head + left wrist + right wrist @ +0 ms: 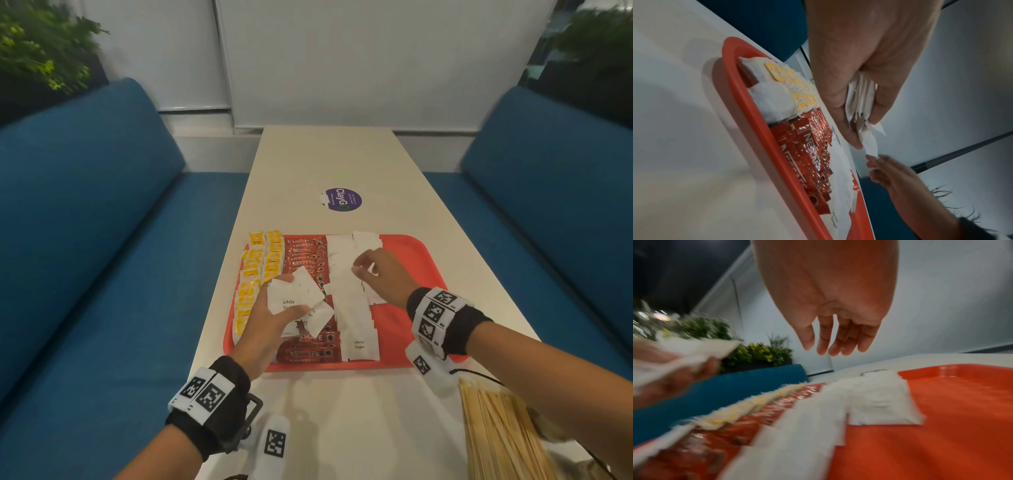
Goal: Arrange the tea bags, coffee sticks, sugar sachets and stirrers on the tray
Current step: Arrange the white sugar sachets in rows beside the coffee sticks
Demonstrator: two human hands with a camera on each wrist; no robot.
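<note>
Sachets [293, 294] fanned in left hand [270, 318] above tray [421, 253].

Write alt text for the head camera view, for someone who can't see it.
The left hand grips a fan of white sugar sachets over a red tray holding rows of yellow tea bags, red coffee sticks and laid-out sugar. The empty right hand hovers above; wooden stirrers wait on the table.

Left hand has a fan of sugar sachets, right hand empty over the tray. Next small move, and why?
Probably: right hand pinches one sachet from the bunch of sugar sachets in the left hand and lays it in the short second white column on the tray. That column stops partway; the wooden stirrers lie off-tray.
</note>
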